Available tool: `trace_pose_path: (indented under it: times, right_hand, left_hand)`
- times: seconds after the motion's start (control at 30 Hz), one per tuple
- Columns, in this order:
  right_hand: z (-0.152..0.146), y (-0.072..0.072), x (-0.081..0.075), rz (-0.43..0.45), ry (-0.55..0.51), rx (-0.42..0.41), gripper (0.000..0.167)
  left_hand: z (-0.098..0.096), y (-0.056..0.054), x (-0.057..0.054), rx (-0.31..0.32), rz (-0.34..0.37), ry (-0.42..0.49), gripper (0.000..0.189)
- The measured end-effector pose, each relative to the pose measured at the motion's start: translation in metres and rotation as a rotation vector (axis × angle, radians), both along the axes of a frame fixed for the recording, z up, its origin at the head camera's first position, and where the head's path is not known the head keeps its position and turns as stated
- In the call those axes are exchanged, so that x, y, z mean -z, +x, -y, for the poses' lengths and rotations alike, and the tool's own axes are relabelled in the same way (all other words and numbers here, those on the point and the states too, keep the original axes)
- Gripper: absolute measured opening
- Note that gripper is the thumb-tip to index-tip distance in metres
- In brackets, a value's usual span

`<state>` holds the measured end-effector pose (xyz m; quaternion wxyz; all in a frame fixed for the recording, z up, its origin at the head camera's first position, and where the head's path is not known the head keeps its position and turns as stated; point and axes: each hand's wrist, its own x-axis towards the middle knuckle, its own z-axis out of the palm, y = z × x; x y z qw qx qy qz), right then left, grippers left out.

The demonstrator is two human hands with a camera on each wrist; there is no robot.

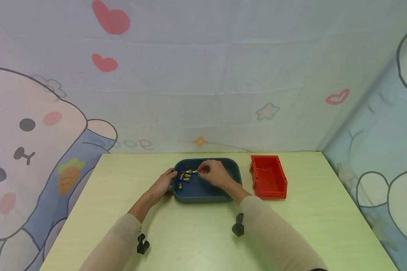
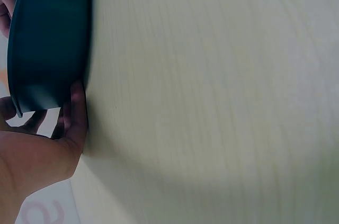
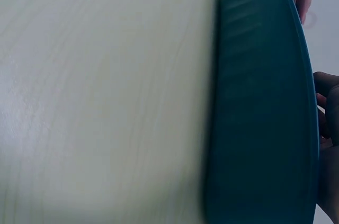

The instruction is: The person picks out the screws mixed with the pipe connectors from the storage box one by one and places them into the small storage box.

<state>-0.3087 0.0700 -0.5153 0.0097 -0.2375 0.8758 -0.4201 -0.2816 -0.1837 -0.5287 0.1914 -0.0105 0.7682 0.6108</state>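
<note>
A dark blue-green tray (image 1: 203,195) sits on the table with several small brass fittings (image 1: 186,180) with blue parts clustered at its left side. My left hand (image 1: 163,183) holds the tray's left end, thumb at the rim and fingers along the outer wall, as the left wrist view also shows. Over the tray's middle, my right hand (image 1: 214,173) has its thumb and fingertips pinched together at the right end of one brass fitting (image 1: 195,171). In the right wrist view the tray's wall (image 3: 259,118) hides most of the right hand's fingers.
To the right of the tray stands a red open bin (image 1: 269,188) holding a few thin metal pins (image 1: 264,170). Behind the table hangs a printed cloth (image 1: 203,82). The table's far edge runs just beyond the tray and bin.
</note>
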Motion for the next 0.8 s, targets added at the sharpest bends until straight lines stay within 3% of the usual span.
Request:
trace_pose_path:
  times: [0.8]
  right_hand:
    - [0.012, 0.002, 0.007, -0.008, -0.003, 0.001, 0.010]
  left_hand:
    - [-0.001, 0.001, -0.002, 0.000, 0.008, 0.002, 0.056]
